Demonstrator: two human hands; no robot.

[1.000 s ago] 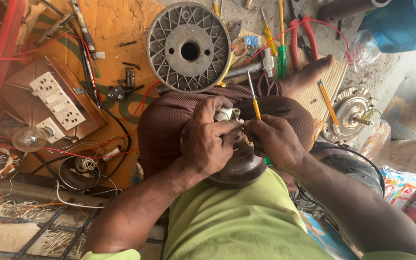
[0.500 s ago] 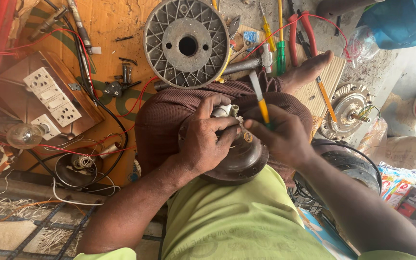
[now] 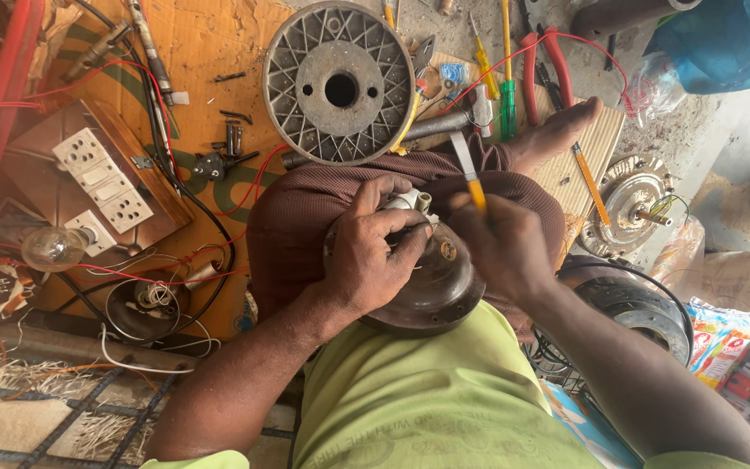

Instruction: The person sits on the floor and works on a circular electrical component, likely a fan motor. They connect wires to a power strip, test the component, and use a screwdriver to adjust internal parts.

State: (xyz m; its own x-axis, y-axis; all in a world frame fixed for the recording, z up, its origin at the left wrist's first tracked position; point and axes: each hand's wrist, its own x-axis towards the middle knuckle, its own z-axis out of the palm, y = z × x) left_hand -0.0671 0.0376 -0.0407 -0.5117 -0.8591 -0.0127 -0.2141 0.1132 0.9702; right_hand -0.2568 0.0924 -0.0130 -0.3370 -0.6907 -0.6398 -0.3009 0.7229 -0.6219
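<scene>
While the left hand [image 3: 373, 260] curls its fingers [image 3: 392, 227] most of the way closed, it pinches a small white plastic part [image 3: 411, 202] with wires on top of a round brown motor housing [image 3: 431, 282]. The thumb and fingers press on the white part from both sides. The right hand [image 3: 501, 247] is closed in a tight fist around a yellow-handled screwdriver [image 3: 470, 178]. Its flat grey blade sticks up past the knuckles, just beside the white part.

The motor housing is smooth, dull metal, shaped like a shallow bowl turned over. It rests on the person's lap, on brown ribbed cloth [image 3: 305, 213], just above a light green shirt [image 3: 418, 408].

Past the housing, on the far side, lies a big grey metal fan cover [image 3: 340, 82]. It is round, with a hole in the middle and thin ribs all around like a wheel. To the left of the housing sits a white switchboard [image 3: 101, 178] on a wooden box, and near that a clear glass light bulb [image 3: 52, 247] with red wires. To the right of the housing lies another round silver motor part [image 3: 631, 204] with a short shaft. Beyond the housing, near the fan cover, are a green screwdriver [image 3: 509, 108] and red-handled pliers [image 3: 547, 74].
</scene>
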